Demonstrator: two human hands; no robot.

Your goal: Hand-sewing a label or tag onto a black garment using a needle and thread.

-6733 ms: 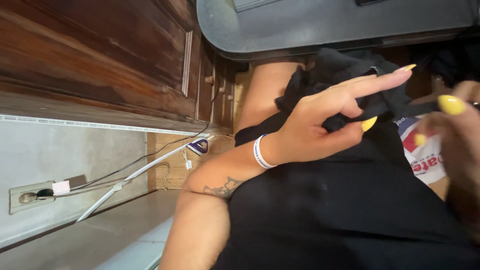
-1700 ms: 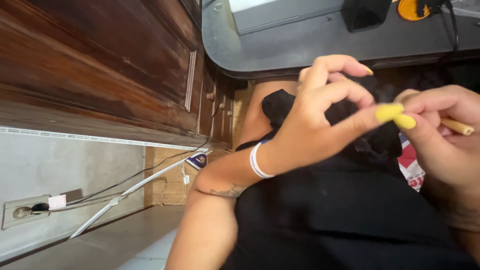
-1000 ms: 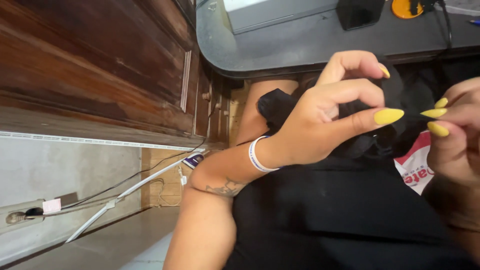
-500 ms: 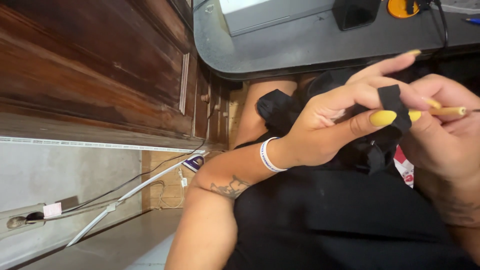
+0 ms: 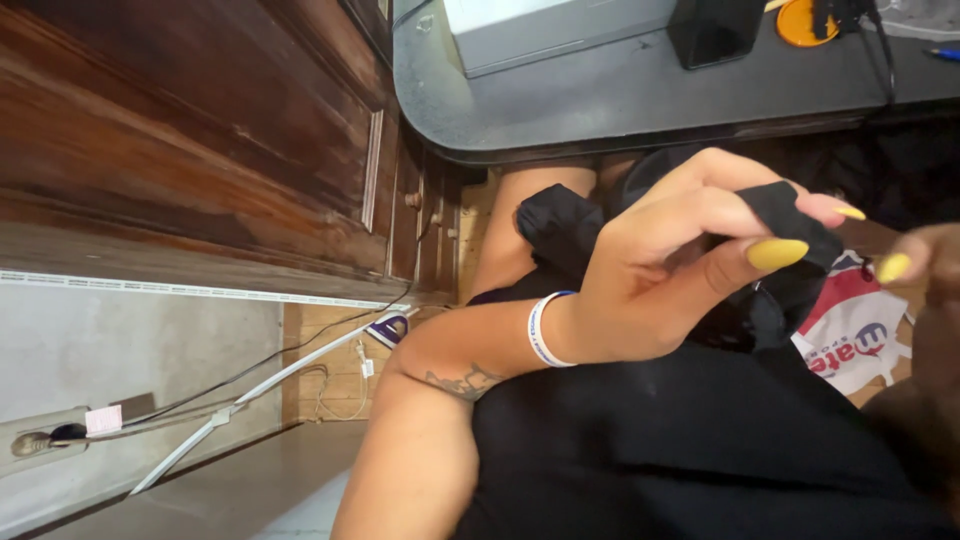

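Your left hand [image 5: 660,270], seen from the head camera, pinches a fold of black cloth [image 5: 790,235] between thumb and fingers above your lap, below the edge of the grey worktop [image 5: 620,100]. Your right hand [image 5: 925,275] shows only partly at the frame's right edge, beside the cloth; whether it grips anything cannot be told. A white wristband [image 5: 541,330] circles your left wrist.

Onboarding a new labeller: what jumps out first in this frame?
The left hand at centre, with long yellow nails and a white wristband, pinches a piece of black cloth over the lap. At the right edge the right hand shows only in part, close to the cloth. Dark wood panelling fills the upper left, and a grey desk runs across the top.
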